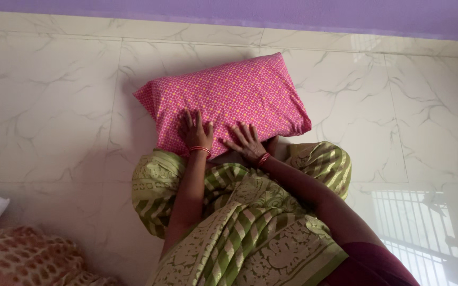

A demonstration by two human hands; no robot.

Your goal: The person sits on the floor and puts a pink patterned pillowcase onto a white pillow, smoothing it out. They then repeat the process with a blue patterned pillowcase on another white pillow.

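Both hands — left hand [196, 132], right hand [246, 142] — press flat, fingers spread, on the pink pillow's [229, 98] near edge; its long axis seems to tilt up rightward across the floor [49, 106].

The pillow [228, 99] wears a matt woven cotton cover, pink, lightly creased near the seams. The floor [54, 106] is polished marble tile, glossy enough to mirror a window grille. The sari [250, 228] is soft striped green cloth with a slight sheen. The bangles [200, 149] look smooth and shiny.
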